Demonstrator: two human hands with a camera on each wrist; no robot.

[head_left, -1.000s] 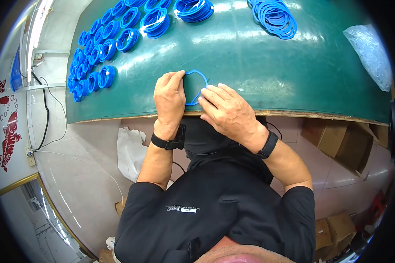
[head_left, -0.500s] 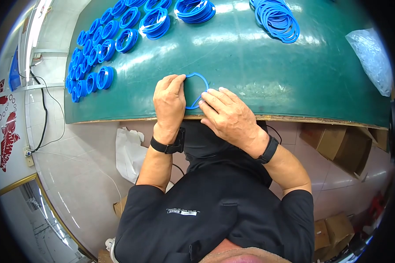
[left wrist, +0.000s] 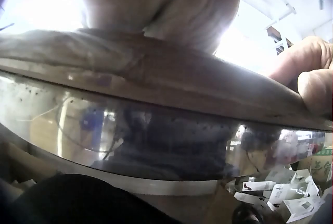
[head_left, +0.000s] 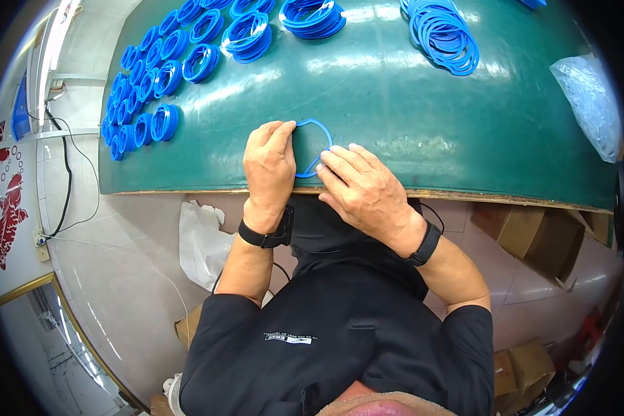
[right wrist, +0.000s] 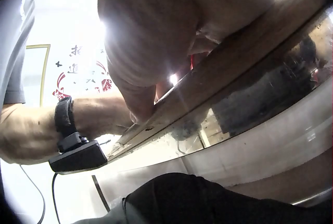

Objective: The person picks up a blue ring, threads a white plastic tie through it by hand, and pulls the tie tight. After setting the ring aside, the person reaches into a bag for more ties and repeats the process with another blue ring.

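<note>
A thin blue ring (head_left: 329, 133) lies close over the green table near its front edge in the head view. My left hand (head_left: 269, 163) pinches the ring's upper left part between thumb and fingertips; the ring's left side is hidden behind that hand. My right hand (head_left: 365, 186) holds the ring's right side with its fingertips, and a slanting blue strand (head_left: 313, 165) runs from them to the ring's lower edge. The left wrist view shows the left palm (left wrist: 161, 5) large, over the table edge, with the right fingers (left wrist: 316, 86) at the side. The ring is hidden in both wrist views.
Many stacks of blue rings (head_left: 165, 123) stand at the table's left and back. A loose fanned pile of rings (head_left: 445, 38) lies at the back right. A clear plastic bag (head_left: 589, 93) sits at the right end. Below the table's front edge (head_left: 506, 200) is an open cardboard box (head_left: 544, 239).
The head view has shifted slightly, and a blue corner now shows at the top right. Both hands keep nearly the same hold on the ring.
</note>
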